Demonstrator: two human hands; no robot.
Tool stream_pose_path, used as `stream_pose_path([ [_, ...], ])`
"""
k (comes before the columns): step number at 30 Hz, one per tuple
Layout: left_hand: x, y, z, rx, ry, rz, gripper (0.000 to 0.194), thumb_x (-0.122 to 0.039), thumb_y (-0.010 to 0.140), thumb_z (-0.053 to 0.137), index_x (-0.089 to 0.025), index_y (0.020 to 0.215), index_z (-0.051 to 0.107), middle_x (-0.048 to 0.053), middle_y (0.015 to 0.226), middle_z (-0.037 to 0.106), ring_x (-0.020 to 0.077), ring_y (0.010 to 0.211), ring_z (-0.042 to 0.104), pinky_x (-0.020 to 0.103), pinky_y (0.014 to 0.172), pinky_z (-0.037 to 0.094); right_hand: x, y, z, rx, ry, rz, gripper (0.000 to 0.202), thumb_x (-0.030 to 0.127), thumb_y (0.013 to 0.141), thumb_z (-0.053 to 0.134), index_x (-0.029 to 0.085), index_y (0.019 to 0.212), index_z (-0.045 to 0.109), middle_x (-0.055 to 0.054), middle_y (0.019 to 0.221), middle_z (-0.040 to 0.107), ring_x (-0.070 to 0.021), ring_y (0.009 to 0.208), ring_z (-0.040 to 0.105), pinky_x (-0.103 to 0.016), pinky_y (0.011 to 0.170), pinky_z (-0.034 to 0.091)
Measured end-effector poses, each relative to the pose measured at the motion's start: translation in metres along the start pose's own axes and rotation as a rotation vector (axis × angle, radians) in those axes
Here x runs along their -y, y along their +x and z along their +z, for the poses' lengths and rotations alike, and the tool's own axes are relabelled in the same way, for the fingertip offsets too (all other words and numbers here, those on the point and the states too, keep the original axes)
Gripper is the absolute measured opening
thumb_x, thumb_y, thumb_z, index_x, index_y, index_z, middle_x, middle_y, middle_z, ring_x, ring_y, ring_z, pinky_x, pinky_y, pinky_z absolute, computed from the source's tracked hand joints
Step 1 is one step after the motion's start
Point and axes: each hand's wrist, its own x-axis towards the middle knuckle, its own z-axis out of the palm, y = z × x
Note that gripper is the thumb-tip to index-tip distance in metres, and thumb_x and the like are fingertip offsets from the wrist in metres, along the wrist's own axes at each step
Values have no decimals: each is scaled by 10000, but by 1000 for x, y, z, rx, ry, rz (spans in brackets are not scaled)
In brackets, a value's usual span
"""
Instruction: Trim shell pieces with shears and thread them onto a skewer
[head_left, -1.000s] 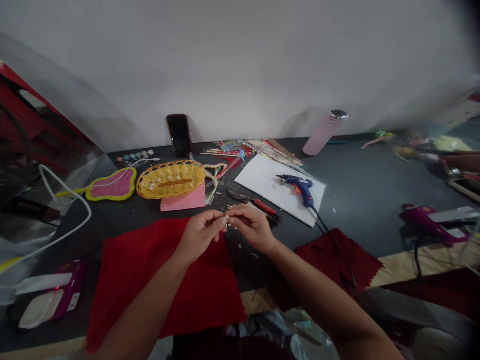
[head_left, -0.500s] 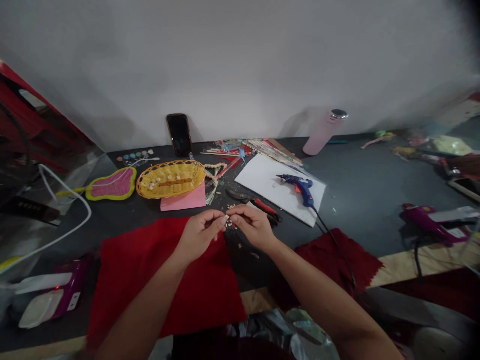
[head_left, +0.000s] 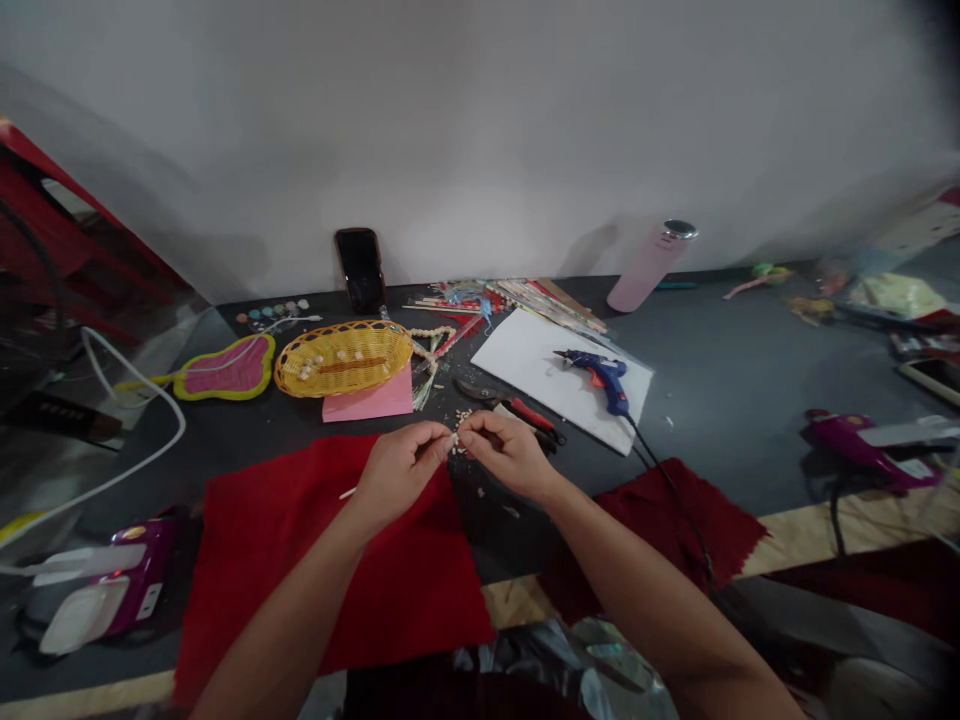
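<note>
The left hand (head_left: 397, 468), right hand (head_left: 510, 458) and forearms (head_left: 311, 580) are being shown bare; dark clothing (head_left: 450, 697) is being glimpsed by the red cloth's (head_left: 262, 540) near edge.

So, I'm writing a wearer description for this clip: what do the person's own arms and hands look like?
The left hand and right hand are ungloved, with no watch or bracelet visible. Both forearms are bare, no sleeve in view.

Whitish piece (head_left: 454, 440), red cloth (head_left: 262, 520), yellow basket (head_left: 384, 348), pink bottle (head_left: 643, 275)
</note>
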Motion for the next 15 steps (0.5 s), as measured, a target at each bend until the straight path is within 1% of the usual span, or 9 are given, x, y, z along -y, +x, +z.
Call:
stream_pose_path([
  [5,0,0,1,-2,52,31,261,-353,853,422,-185,845,622,19,758,645,131,684,561,220,616,394,0,0,-2,26,-18,-2,183,325,853,477,185,862,595,-6,705,570,-106,608,500,-223,556,394],
  [9,0,0,3,-13,89,50,244,-345,848,434,-191,836,623,17,775,650,134,698,560,224,633,392,1,0,-3,47,-17,21,166,308,851,473,182,838,580,6,683,550,-96,585,473,-215,542,382],
  [12,1,0,4,-7,35,22,258,-364,848,431,-185,834,615,18,764,638,128,676,551,218,610,396,2,-1,-1,48,26,27,173,316,858,465,183,820,569,13,661,527,-93,572,464,-213,531,385],
  [15,1,0,3,12,-87,-26,278,-394,841,433,-173,819,601,4,697,605,106,589,519,210,568,400,1,-1,1,-2,90,6,180,332,861,468,195,914,573,-9,759,565,-100,618,511,-224,562,428],
])
